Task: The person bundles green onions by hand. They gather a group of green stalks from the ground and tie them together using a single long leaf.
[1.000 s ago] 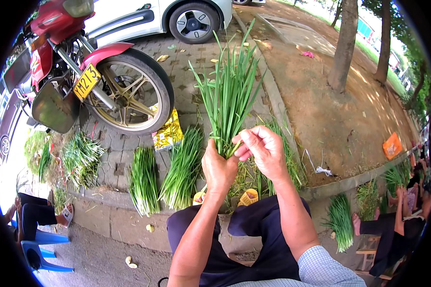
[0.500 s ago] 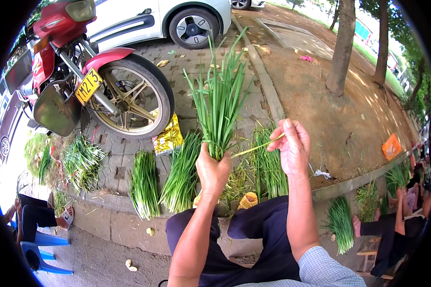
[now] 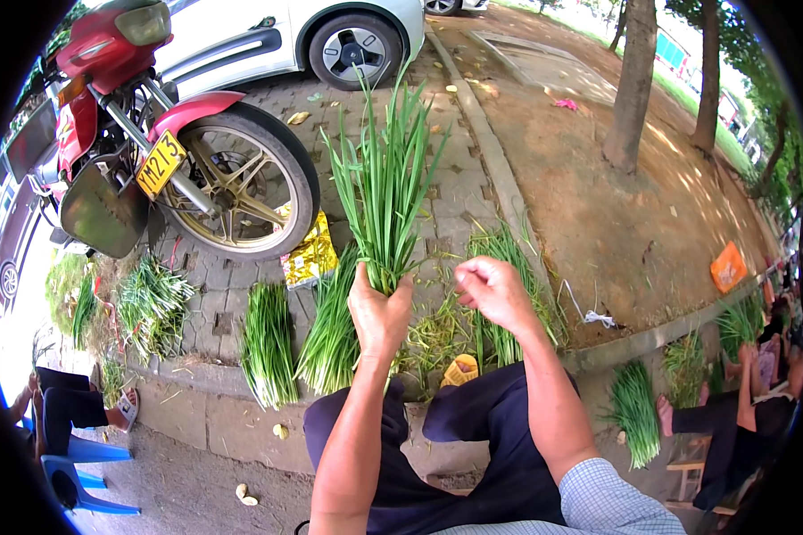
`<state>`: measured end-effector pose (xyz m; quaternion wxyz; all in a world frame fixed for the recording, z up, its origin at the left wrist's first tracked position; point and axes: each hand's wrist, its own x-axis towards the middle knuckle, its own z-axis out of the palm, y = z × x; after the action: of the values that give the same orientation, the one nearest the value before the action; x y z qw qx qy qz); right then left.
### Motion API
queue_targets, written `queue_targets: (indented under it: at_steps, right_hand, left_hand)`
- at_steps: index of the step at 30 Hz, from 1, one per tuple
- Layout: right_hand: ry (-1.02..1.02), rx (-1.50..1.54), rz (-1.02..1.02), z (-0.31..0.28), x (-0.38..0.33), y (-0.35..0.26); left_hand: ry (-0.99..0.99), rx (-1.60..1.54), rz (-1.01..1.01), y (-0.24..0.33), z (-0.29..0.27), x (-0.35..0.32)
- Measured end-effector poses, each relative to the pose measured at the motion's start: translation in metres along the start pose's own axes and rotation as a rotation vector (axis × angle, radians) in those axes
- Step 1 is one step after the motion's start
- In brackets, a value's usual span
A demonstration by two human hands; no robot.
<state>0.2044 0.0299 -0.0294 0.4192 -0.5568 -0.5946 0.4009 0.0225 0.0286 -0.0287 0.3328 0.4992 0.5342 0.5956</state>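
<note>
In front of me a bunch of green garlic chives (image 3: 382, 192) stands upright, its long leaves spread toward the top. My left hand (image 3: 377, 312) is wrapped around its lower end. To the right of the bunch is my right hand (image 3: 495, 294), apart from it, with the fingers curled in. No leaf shows at its fingertips, and what lies inside the fingers, if anything, is hidden. Yellowish trimmed leaves (image 3: 433, 337) lie scattered on the paving beyond my knees. A pile of loose chives (image 3: 507, 308) lies behind the right hand.
Left of my knees lie more chive bundles (image 3: 269, 343). A red motorcycle (image 3: 232, 178) stands close beyond, with a gold packet (image 3: 310, 254) by its wheel. A yellow slipper (image 3: 460, 369) shows at my foot. Other people sit at both sides, near a blue stool (image 3: 85, 468) and chives (image 3: 635, 415).
My right hand has moved down and left, nearer the bunch, and its fingers have curled in. The yellowish leaf it held no longer shows. The bunch in my left hand has shifted slightly left.
</note>
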Motion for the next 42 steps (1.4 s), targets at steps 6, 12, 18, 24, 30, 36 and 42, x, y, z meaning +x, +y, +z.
queue_targets:
  at_steps: [6, 12, 18, 24, 30, 36, 42]
  right_hand:
    - [-0.198, -0.435, -0.185, 0.021, -0.005, 0.003]
    - [-0.169, -0.501, -0.287, 0.028, -0.008, 0.006]
    - [-0.378, 0.067, 0.010, 0.016, -0.023, -0.034]
    - [-0.297, 0.415, -0.109, 0.023, -0.028, -0.041]
    - [-0.007, 0.077, -0.384, 0.039, -0.016, -0.052]
    - [0.067, 0.036, -0.387, 0.044, -0.010, -0.046]
    - [0.142, 0.149, -0.287, 0.042, -0.012, -0.048]
  left_hand:
    - [-0.043, -0.090, -0.051, -0.001, -0.004, 0.001]
    - [-0.172, -0.409, -0.218, 0.010, -0.009, 0.004]
    - [-0.223, -0.491, -0.289, 0.015, -0.017, 0.006]
    - [-0.233, -0.492, -0.235, 0.015, -0.008, 0.003]
    - [-0.217, -0.400, -0.083, 0.001, 0.005, -0.006]
    - [-0.170, -0.353, -0.077, -0.003, 0.016, -0.009]
    - [-0.172, -0.235, -0.025, -0.001, 0.014, -0.008]
